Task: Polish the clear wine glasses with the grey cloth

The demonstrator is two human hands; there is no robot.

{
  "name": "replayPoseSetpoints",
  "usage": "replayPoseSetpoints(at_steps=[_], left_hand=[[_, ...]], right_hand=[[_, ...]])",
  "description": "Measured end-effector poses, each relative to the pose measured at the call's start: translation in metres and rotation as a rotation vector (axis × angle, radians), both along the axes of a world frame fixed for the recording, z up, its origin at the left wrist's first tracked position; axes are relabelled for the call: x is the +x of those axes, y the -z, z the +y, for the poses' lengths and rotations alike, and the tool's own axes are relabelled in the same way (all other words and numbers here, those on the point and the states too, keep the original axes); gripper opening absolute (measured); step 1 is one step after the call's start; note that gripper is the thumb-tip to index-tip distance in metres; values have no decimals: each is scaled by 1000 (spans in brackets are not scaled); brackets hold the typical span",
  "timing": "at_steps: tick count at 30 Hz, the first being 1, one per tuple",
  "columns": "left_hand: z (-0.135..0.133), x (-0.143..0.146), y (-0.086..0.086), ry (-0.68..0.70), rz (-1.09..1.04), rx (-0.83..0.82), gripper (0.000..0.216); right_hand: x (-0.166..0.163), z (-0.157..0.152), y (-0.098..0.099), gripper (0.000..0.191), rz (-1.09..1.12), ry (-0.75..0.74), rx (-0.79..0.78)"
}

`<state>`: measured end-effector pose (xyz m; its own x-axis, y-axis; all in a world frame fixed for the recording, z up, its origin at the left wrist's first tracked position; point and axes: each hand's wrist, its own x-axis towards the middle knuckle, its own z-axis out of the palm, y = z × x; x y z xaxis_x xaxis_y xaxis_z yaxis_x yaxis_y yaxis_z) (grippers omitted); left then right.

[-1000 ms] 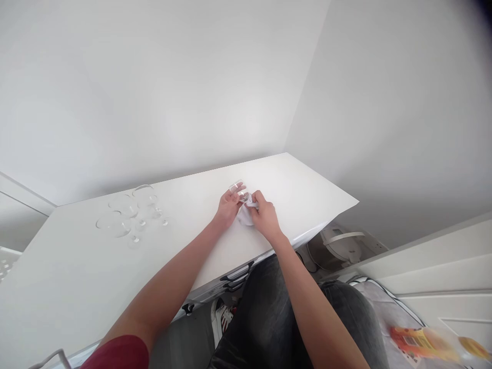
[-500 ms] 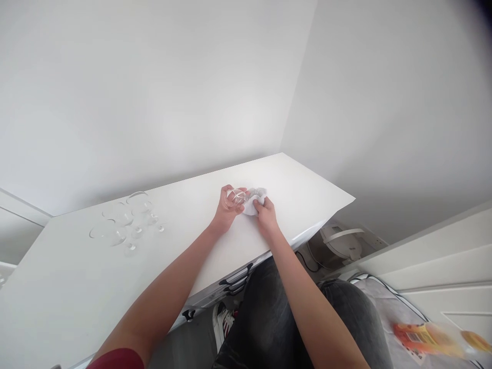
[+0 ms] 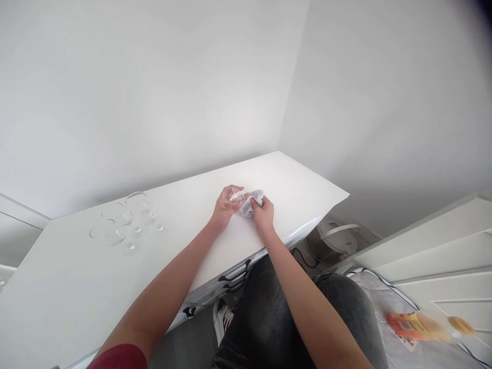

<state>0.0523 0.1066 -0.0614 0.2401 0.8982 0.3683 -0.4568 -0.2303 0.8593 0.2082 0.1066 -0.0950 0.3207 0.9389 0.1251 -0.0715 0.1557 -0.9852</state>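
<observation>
My left hand [image 3: 222, 209] is wrapped round the bowl of a clear stemmed glass [image 3: 232, 196], tilted on its side with its rim to the left. In my right hand [image 3: 264, 212] is a bunched white cloth [image 3: 251, 203], pressed against the glass's stem end. The cloth hides the foot of the glass. Both hands are just above the white cabinet top [image 3: 207, 246]. Farther left, several clear stemmed glasses [image 3: 121, 214] stand upright in a close group on the same surface.
Dark handles [image 3: 234, 277] stick out from the cabinet front. On the floor at right is a white lidded appliance [image 3: 340, 238]. A bottle with an orange label [image 3: 418, 326] lies on a grey quilted pad [image 3: 372, 294]. Walls meet behind the cabinet.
My right hand has shifted the cloth slightly and bunched it more around the stem end. My left hand keeps hold of the glass, turned a little. The view has shifted slightly.
</observation>
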Motion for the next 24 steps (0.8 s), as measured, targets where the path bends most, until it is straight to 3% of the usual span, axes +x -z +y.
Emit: replayPoseSetpoints(at_steps=[3,5,9,12,16,18,21,24], left_hand=[[1,-1,0,72,-66,-25,47],[2,-2,1,120,-97,-27,49],[2,-2,0,109,-64,4,45],[1,-2,-2,122,-54,4,42],[3,-6,-2,126,-132,-73,52],[4,-9,-2,113,-156,-108,55],[4,-9,-3,86,-145,-149,58],[4,-8,-3,54,-138,-195,60]], right_hand=[[-2,-4,0,34,187,-101,25],[-4,-6,0,35,183,-197,33],[-4,-11,-5,25,-60,-85,61],[-3,-15,-11,21,34,-129,107],[-6,-18,-17,29,317,-243,-23],[-9,-18,-19,32,339,-278,-112],[-9,-22,-21,30,227,-252,-99],[-8,-30,-26,23,-48,-212,123]])
